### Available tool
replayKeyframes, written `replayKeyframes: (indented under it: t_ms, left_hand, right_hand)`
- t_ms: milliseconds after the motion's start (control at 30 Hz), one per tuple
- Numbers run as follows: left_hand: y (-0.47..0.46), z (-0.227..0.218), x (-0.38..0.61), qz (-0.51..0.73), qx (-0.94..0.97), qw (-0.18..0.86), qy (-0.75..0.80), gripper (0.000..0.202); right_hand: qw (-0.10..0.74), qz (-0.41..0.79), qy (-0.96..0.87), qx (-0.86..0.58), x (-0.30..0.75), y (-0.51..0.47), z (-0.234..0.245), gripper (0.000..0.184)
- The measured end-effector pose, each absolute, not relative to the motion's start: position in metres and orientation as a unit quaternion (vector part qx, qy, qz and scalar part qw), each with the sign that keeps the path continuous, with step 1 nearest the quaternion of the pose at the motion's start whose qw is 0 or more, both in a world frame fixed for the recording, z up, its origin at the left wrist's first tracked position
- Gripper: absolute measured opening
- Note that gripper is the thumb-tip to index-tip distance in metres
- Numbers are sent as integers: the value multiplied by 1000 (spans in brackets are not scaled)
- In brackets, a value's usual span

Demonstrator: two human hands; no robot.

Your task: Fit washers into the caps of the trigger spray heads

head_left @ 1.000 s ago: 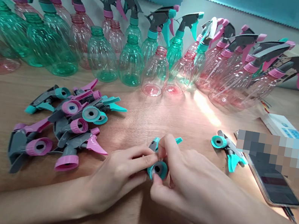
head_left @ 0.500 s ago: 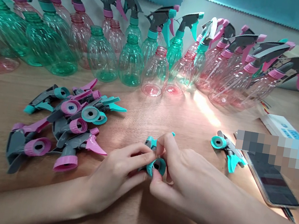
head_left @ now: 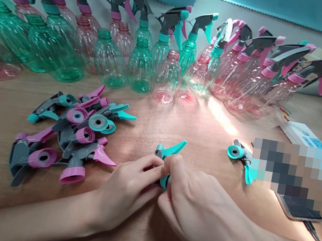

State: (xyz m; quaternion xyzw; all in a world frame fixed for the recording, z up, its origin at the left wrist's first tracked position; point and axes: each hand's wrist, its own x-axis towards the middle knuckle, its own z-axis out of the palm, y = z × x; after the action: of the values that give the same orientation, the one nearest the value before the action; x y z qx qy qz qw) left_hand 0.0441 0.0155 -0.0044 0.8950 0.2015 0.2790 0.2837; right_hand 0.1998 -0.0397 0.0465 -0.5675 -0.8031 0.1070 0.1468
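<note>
Low over the table's middle, my left hand [head_left: 127, 191] grips a grey and turquoise trigger spray head [head_left: 175, 148]. Its turquoise trigger points up and to the right. Closed at the turquoise collar of the same spray head is my right hand [head_left: 188, 195], its fingertips largely hiding the collar opening. Whether a small part is pinched there I cannot make out. To the left lies a pile of loose spray heads [head_left: 73, 171] with pink or turquoise collars. Another turquoise spray head [head_left: 235, 151] rests to the right, apart from my hands.
Pink and green clear bottles line the back; some, like the green bottle [head_left: 141, 68] and pink bottle [head_left: 167, 78], have bare necks, others carry spray heads. At the right lie a phone [head_left: 302, 208] with a cable and a white power strip [head_left: 296, 131]. The wooden table [head_left: 153, 127] stretches between.
My right hand has turned over the collar, covering the opening that faced me before. The turquoise trigger now shows more fully above my fingers. My left hand stays nearly in place.
</note>
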Motion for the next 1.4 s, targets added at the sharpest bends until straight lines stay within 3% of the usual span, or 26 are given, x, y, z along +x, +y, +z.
replayKeyframes:
  t_ms: [133,267,700,1000,1167,1400]
  left_hand:
    - [13,-5,44,270,908,239,213,22]
    - [12,-6,43,257,914,211,234,31]
    - [15,-3,45,212,900,256,284,42]
    - [12,-2,45,217,885,274,307,46]
    - [14,-1,47,251,864,304,314,37]
    - [17,5,48,261,860,314,307,42]
  right_hand:
    - [136,200,-783,-573,201,-42,45,17]
    - [122,256,-761,-584,208,-36,40,13]
    - [111,416,-707,-561,238,-16,54,6]
    - [77,358,-679,-636,269,-17,80,18]
    - [20,414,-698,-583,274,11,69,14]
    - [73,271,-759,-587,280,28,54,16]
